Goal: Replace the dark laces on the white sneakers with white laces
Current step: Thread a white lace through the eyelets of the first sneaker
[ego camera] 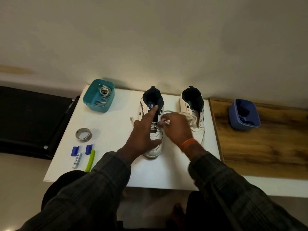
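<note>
Right hand [176, 125] is pinching the white lace [156, 123], threading the left sneaker [154, 130]; left hand [143, 132], fingers spread, is steadying it; upper eyelets remain.

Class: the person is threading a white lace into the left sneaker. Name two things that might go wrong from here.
1. The right hand pinches the white lace near its tip; it may slip before reaching an eyelet.
2. The left hand only steadies the white left sneaker with straight fingers; a hard pull might shift it.
</note>
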